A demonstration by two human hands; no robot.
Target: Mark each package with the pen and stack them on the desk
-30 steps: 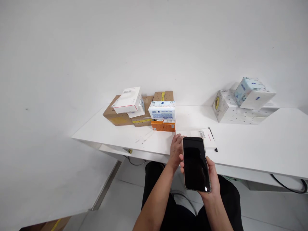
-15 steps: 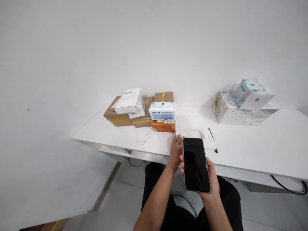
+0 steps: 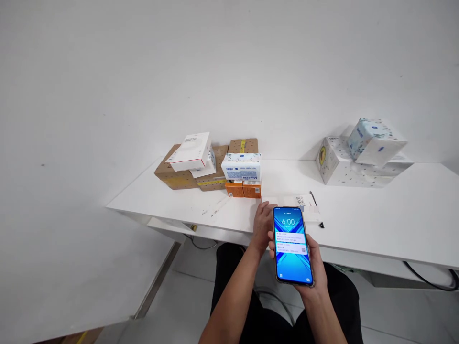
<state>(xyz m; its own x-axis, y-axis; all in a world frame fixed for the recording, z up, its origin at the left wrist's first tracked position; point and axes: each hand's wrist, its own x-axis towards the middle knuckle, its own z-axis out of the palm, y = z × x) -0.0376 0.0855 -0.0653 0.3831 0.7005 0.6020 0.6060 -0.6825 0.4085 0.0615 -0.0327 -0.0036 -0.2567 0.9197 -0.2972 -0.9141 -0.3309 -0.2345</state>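
Two cardboard boxes [image 3: 175, 176] sit at the far left of our white bench [image 3: 376, 215], touching each other, with a flat white box [image 3: 190, 150] resting tilted on top of them. Just right of those we see a blue-and-white tissue pack [image 3: 241, 166] lying on two small orange boxes [image 3: 243, 189], and a third brown box [image 3: 243, 145] with a yellow tape strip stands behind the pack. Nearer to us, at the bench's front edge, our left hand [image 3: 263, 225] rests with its fingers [image 3: 264, 206] loosely spread and flat, holding nothing; their tips touch the bench beside a flat white carton [image 3: 304, 203] printed with the words POWER BANK. Our right hand [image 3: 315, 267] is raised in front of the bench edge, above our lap, and its fingers are wrapped around a phone [image 3: 292, 246], thumb on the left edge, the other fingertips showing along the right edge. The phone stands upright, facing us, screen lit blue and reading 6:00, with white notification cards below; it hides part of the carton. A thin black pen [image 3: 313, 198] lies just beyond the carton. Far right, well apart from our hands, a white spotted box [image 3: 340, 167] lies near the wall with a pale blue tissue cube [image 3: 375, 141] tilted on top of it. A black cable [image 3: 430, 277] hangs under the bench at the right.
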